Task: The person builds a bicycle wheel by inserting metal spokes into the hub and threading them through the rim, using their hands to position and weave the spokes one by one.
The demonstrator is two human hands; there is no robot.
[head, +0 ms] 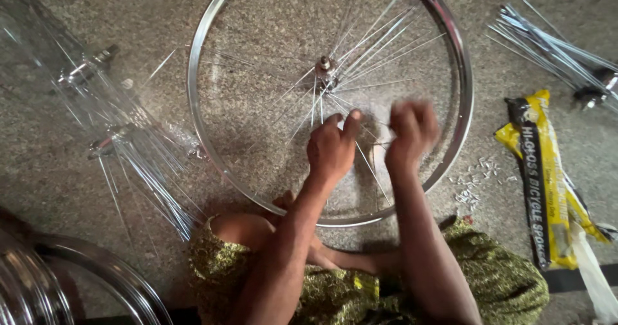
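Observation:
A shiny bicycle wheel rim (201, 126) lies flat on the stone floor in front of my crossed legs. Thin steel spokes (373, 41) fan out from its hub (325, 64), mostly toward the upper right. My left hand (331, 148) is inside the rim below the hub, thumb and fingers pinched on a spoke. My right hand (412, 132) is just right of it, blurred, fingers curled around another spoke near the rim's lower right.
Hubs with loose spokes (129, 144) lie at left. More spokes (553, 48) are bundled at top right. A yellow and black spoke packet (541, 177) lies at right, with small nipples (479, 180) scattered beside the rim. Other rims (96, 280) sit bottom left.

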